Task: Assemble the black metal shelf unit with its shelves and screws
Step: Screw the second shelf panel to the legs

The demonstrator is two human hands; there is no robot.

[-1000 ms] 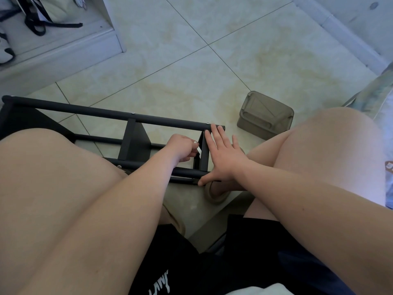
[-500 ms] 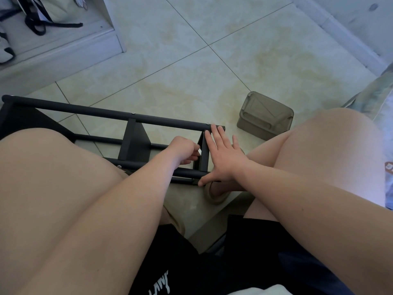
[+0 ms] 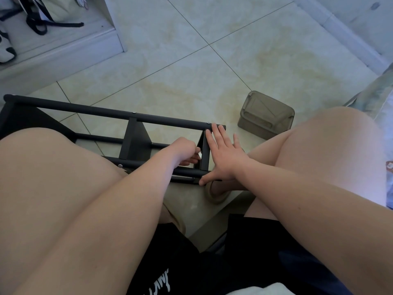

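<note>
The person sits with both knees spread, and the two hands meet low between them. The left hand [image 3: 185,151] is curled inside the frame, and its fingers seem to pinch a small pale object [image 3: 200,155] (tool or screw, too small to tell). Just to its right stands the end panel [image 3: 205,154], thin and on edge. The right hand [image 3: 223,158] lies flat against the panel's outer face, fingers straight, with the thumb down at the end of the near pole. The panel is thus sandwiched, with the left hand working inward of it and the right hand bracing from outside.

The shelf unit [image 3: 106,112] lies on its side on the floor [image 3: 191,71]. Its long axis runs across the person's front, with the worked end pointing right. The other end runs off past the left knee, slightly farther away. A screw head [image 3: 208,123] shows at the far pole's end, and the next fastening is likely at this panel. Beyond it sits a plastic box [image 3: 265,116], apart from the frame.
</note>
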